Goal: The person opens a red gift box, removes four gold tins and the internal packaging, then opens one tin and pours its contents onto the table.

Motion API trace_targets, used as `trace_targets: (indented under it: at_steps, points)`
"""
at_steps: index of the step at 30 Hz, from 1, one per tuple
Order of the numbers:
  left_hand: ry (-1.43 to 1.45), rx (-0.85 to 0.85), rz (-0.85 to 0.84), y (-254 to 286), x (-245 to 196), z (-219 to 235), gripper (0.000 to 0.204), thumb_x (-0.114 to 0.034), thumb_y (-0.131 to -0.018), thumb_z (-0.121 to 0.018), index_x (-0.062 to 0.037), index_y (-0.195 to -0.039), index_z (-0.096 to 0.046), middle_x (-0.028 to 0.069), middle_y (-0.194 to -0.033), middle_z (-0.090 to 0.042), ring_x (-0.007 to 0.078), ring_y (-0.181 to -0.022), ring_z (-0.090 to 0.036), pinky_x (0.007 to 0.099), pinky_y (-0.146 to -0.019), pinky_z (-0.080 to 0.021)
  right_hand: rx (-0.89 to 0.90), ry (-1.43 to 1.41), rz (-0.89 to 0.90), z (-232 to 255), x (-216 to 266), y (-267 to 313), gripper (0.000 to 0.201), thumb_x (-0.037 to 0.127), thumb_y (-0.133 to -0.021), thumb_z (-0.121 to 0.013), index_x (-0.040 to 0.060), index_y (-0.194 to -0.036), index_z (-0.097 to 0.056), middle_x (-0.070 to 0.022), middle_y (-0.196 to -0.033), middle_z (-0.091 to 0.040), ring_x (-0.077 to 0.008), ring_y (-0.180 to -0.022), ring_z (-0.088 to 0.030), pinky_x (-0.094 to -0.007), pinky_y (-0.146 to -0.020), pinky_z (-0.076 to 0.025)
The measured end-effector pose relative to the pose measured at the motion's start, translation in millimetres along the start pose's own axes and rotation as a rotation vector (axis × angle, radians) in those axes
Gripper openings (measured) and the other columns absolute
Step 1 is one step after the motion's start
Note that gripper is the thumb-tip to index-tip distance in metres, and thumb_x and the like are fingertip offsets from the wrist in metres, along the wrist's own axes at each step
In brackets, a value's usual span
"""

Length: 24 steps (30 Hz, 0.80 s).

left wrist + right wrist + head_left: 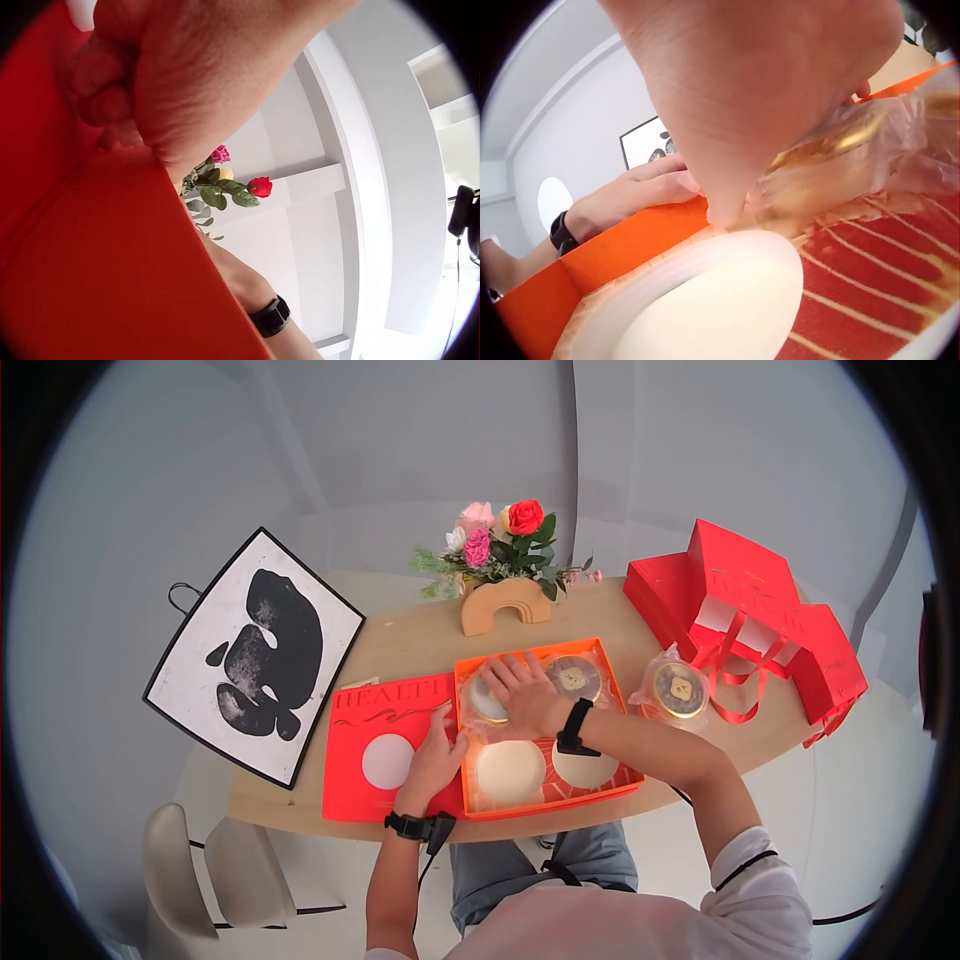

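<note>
An orange-red open box [458,690] lies near the table's front edge. In the head view, my right hand [525,695] reaches into its back left part with fingers spread, pressing on a round tin [484,708] in clear wrapping. From the right wrist, its thumb points down beside the wrapped tin [832,154]. My left hand [435,755] holds the box's left wall; its lower fingers [105,67] are curled near the edge. A second wrapped tin [574,678] sits at the box's back right. Two round pale recesses [510,773] show in the front half.
Left of the box lies a red lid [345,760] with a white circle. A third wrapped tin [680,690] stands to the right, before red gift bags [740,575]. Behind are flowers [525,518] in an arch-shaped wooden vase [480,610]; a black-and-white bag [270,650] stands left.
</note>
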<state>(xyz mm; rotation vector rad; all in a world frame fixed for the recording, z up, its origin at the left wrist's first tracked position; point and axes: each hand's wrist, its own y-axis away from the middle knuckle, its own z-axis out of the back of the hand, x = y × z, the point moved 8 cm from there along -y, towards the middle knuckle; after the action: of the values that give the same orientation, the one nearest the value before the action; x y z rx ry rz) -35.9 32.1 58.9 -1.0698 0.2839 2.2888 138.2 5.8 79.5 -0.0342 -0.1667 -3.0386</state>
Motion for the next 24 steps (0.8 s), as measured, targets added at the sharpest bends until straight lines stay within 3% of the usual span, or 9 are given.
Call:
trace_targets:
  at_steps: [2,5,11,18,21,24]
  points:
    - [-0.001,-0.005,0.005,0,1,-1,0.063,-0.030,-0.099,-0.059,-0.0068,-0.150,-0.028,0.0259,-0.131,-0.059,0.0332,-0.093,-0.069,0.0437,-0.084,-0.054,-0.048,0.083,0.086,-5,8,1,0.127,0.087,-0.079,-0.048,-0.0010,-0.161,-0.007,-0.0214,-0.167,-0.012,-0.0353,-0.156,-0.007,-0.0547,-0.124,-0.004]
    - [0.011,-0.011,0.008,1,3,-1,0.062,-0.030,-0.099,-0.059,-0.0062,-0.149,-0.031,0.0240,-0.130,-0.060,0.0326,-0.091,-0.069,0.0432,-0.084,-0.054,-0.060,0.010,0.100,-8,9,2,0.129,0.087,-0.079,-0.048,-0.0048,-0.159,-0.007,-0.0222,-0.168,-0.009,-0.0349,-0.156,-0.007,-0.0528,-0.125,-0.005]
    - [0.019,-0.015,0.009,-1,5,-2,0.056,-0.031,-0.099,-0.057,-0.0031,-0.145,-0.040,0.0216,-0.129,-0.062,0.0316,-0.090,-0.068,0.0416,-0.084,-0.054,0.019,-0.093,0.105,-11,5,-2,0.131,0.087,-0.076,-0.053,-0.0042,-0.159,-0.008,-0.0223,-0.168,-0.008,-0.0360,-0.156,-0.005,-0.0522,-0.125,-0.006]
    - [0.000,-0.020,0.001,0,0,0,0.056,-0.032,-0.100,-0.057,-0.0002,-0.143,-0.044,0.0227,-0.127,-0.062,0.0303,-0.089,-0.065,0.0396,-0.086,-0.052,-0.019,-0.095,0.134,-9,2,2,0.129,0.083,-0.076,-0.055,-0.0053,-0.159,-0.011,-0.0225,-0.168,-0.011,-0.0354,-0.156,-0.005,-0.0526,-0.124,-0.004]
    - [-0.008,-0.025,-0.042,-2,3,-1,0.055,-0.032,-0.100,-0.058,0.0008,-0.142,-0.045,0.0229,-0.127,-0.062,0.0300,-0.089,-0.065,0.0390,-0.086,-0.052,-0.059,-0.127,0.169,8,-6,18,0.114,0.074,-0.084,-0.056,-0.0032,-0.158,-0.017,-0.0225,-0.165,-0.019,-0.0365,-0.155,-0.012,-0.0538,-0.124,-0.008]
    - [0.007,-0.030,-0.062,-3,10,-4,0.053,-0.030,-0.100,-0.057,0.0008,-0.142,-0.046,0.0227,-0.128,-0.062,0.0298,-0.090,-0.065,0.0387,-0.086,-0.052,-0.275,-0.261,0.107,52,-42,61,0.091,0.058,-0.089,-0.063,-0.0023,-0.151,-0.034,-0.0250,-0.155,-0.038,-0.0389,-0.145,-0.035,-0.0509,-0.119,-0.027]
